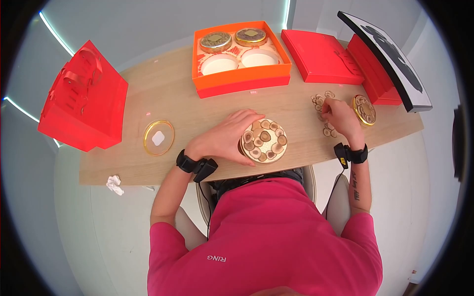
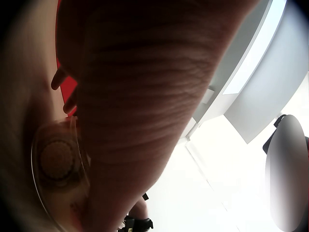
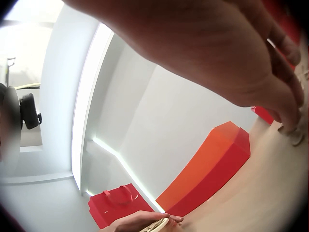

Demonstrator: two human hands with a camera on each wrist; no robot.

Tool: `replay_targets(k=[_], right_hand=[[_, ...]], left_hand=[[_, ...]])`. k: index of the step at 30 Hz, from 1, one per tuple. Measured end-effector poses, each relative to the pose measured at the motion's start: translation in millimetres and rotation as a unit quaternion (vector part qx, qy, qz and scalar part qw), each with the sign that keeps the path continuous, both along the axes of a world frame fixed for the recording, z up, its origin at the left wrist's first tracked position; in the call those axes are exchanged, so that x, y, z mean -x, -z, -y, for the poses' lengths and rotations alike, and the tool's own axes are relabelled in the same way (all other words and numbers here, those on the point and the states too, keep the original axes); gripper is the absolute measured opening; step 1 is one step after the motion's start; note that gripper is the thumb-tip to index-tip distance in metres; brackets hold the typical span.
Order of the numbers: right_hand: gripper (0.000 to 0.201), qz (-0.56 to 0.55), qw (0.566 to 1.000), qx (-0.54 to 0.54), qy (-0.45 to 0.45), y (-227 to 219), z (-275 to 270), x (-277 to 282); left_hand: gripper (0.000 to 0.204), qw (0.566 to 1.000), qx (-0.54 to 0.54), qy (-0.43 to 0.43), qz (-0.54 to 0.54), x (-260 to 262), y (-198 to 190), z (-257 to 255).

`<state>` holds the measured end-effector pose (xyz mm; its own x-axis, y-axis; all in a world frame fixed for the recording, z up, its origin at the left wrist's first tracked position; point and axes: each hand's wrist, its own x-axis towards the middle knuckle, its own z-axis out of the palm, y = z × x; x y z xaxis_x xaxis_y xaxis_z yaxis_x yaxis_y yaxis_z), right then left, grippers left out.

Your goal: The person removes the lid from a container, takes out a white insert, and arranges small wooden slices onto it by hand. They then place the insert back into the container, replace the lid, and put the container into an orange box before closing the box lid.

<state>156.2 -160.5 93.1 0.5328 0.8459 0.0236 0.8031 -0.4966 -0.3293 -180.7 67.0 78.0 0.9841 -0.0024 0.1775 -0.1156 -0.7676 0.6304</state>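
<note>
My left hand [image 1: 228, 134] wraps its thumb and fingers round the side of a round, clear-walled tub [image 1: 263, 141]. Brown-rimmed dried slices [image 1: 265, 136] lie over its pale, patterned top in a loose ring, with a few inside the ring. Farther right, my right hand [image 1: 341, 118] is down at a scatter of loose dried slices [image 1: 318, 100] on the table. In the right wrist view, its thumb and fingertips pinch at a slice [image 3: 295, 137] close to the tabletop. A second round tub [image 1: 364, 110], gold-edged and filled with slices, stands just right of that hand.
An orange-red gift box [image 1: 242, 81] at the back holds two filled tubs [image 1: 215, 42] and two white round recesses. A gold-rimmed clear lid [image 1: 159, 138] lies left. A red gift bag [image 1: 86, 98], a red box lid [image 1: 322, 56] and a framed picture [image 1: 387, 59] flank the table.
</note>
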Motion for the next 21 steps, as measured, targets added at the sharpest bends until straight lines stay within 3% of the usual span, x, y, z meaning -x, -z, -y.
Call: replay_targets(k=[7,13,21], right_hand=[[0.017,0.006,0.994,-0.094,-0.045,9.0,-0.7,-3.8],[0.016,-0.029,0.999,-0.040,-0.010,3.4,-8.8,9.2],[0.018,0.000,0.998,-0.054,-0.014,9.6,-14.6,14.8]], left_hand=[[0.117,1.000,0.002,0.001,-0.004,0.0,-0.1,0.1],[0.117,1.000,0.007,0.003,-0.005,-0.2,-0.6,0.3],[0.119,1.000,0.002,0.007,0.014,0.8,4.9,-0.7]])
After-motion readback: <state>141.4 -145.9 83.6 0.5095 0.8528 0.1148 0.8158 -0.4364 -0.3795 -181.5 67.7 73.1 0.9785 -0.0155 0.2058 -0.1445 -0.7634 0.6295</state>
